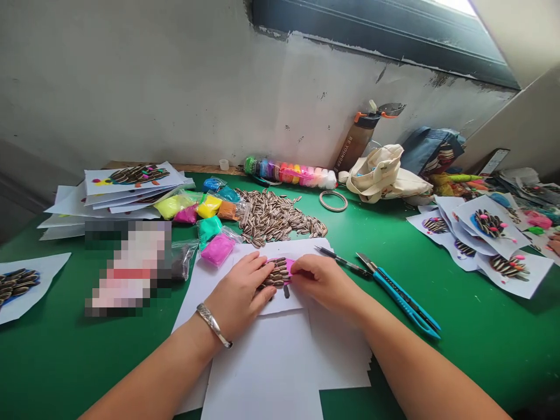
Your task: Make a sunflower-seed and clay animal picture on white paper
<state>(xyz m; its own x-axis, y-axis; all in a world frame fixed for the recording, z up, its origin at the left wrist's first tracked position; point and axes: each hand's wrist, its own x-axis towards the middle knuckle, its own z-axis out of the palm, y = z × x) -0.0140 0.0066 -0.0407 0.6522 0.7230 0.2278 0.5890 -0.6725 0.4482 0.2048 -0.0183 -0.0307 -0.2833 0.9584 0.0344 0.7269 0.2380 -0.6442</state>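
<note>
In the middle of the table a white paper sheet (245, 252) bears a flat patch of pink clay (289, 267) with rows of striped sunflower seeds (276, 274) set on it. My left hand (240, 286) rests over the seeds' left side, fingers spread, the fingertips touching the work. Pinched together, the fingers of my right hand (321, 281) meet at the pink clay's right edge; whatever is between them is hidden. Small dark clay pieces (287, 291) show below the seeds. Behind the sheet lies a heap of loose sunflower seeds (280, 216).
Bagged coloured clay (219, 249) lies left of the seed heap. A pen (343, 261) and a blue utility knife (400, 297) lie right of my right hand. Finished seed pictures are stacked (131, 181) left and spread (490, 233) right. A bottle (356, 143) stands by the wall.
</note>
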